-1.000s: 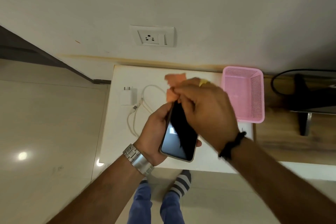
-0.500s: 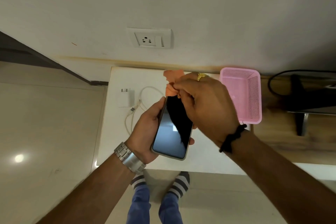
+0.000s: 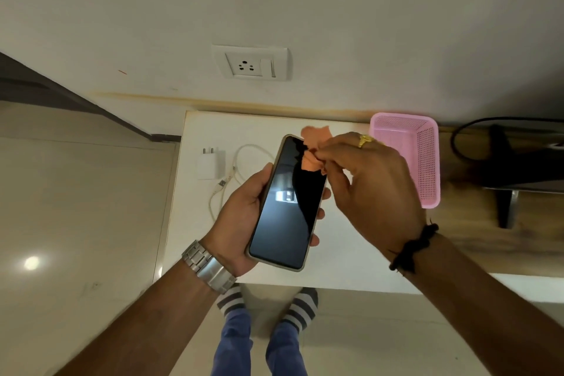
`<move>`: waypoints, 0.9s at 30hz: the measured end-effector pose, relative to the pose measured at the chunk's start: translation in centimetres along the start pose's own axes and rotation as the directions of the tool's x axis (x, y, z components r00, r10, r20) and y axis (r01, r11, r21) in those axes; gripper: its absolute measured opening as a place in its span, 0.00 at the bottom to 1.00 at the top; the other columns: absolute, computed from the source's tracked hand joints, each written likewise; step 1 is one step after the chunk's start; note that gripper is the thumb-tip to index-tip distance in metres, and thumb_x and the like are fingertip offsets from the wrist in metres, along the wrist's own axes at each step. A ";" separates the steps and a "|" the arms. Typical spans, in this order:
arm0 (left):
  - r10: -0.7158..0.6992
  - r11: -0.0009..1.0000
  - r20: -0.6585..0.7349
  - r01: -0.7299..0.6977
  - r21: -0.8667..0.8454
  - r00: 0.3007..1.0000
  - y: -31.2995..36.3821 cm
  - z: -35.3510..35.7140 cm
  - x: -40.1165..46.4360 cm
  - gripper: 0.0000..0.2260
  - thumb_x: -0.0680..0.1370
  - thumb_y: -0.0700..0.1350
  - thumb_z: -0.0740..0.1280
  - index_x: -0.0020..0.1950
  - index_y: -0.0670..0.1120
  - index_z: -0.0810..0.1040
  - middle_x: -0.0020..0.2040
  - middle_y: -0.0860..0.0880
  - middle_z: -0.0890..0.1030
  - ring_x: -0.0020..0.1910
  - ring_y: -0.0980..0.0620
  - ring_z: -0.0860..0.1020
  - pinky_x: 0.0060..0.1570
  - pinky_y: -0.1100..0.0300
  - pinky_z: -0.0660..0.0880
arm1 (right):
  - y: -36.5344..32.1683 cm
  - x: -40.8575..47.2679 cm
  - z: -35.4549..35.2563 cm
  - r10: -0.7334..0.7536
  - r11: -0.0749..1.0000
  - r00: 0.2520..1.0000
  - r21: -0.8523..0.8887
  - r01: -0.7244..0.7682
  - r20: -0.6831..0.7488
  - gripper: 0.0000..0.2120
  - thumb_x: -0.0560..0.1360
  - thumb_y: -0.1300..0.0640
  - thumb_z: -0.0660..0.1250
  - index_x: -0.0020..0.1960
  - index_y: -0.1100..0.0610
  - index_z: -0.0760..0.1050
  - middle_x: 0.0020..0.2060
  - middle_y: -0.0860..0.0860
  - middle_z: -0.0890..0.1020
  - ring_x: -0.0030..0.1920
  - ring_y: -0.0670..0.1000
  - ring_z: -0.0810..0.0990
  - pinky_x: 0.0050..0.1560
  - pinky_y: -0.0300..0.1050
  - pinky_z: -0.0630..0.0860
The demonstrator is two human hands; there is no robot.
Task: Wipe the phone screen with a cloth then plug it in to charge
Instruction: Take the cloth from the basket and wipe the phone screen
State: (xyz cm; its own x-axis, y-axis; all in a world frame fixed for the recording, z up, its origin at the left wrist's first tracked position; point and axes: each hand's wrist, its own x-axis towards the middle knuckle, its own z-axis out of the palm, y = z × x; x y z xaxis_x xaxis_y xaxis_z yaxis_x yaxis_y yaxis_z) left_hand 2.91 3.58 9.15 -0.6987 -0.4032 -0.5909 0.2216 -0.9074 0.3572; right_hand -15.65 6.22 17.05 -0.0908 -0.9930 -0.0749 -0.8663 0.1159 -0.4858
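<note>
A dark-screened phone (image 3: 283,214) in a pale case is held above the white table (image 3: 335,259), screen up. My left hand (image 3: 241,217) grips it from below, thumb on the left edge and fingertips showing at the right edge. My right hand (image 3: 369,192) pinches a small orange cloth (image 3: 314,146) against the phone's top right corner. A white charger plug (image 3: 210,163) lies on the table to the left, with a coiled white cable (image 3: 232,174) beside it. A white wall socket (image 3: 251,62) with a switch sits on the wall above the table.
A pink mesh basket (image 3: 427,159) stands at the table's back right. Right of it is a wooden surface (image 3: 470,232) with a dark stand and black cord (image 3: 500,168). My socked feet (image 3: 268,305) stand on the tiled floor under the table's near edge.
The phone has turned flatter toward me and shows more of its screen. My right hand with the cloth has shifted right, to the phone's upper right corner.
</note>
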 end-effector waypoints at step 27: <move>-0.014 0.995 -0.133 0.001 -0.097 0.991 0.7 0.9 1.2 0.23 0.77 0.59 0.67 0.62 0.44 0.85 0.60 0.41 0.85 0.56 0.41 0.83 0.60 0.44 0.79 | -4.0 -2.2 2.7 -0.114 0.988 0.990 0.113 0.104 0.083 0.11 0.76 0.57 0.66 0.56 0.56 0.83 0.51 0.53 0.86 0.49 0.55 0.84 0.51 0.52 0.83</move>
State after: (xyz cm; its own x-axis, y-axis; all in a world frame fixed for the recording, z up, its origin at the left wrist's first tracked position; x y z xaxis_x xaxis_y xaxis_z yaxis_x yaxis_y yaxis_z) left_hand 1.63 2.61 9.30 -0.6055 -0.4025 -0.6866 0.2859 -0.9151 0.2843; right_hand -10.61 8.04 16.81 0.0496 -0.9947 -0.0906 -0.8099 0.0131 -0.5865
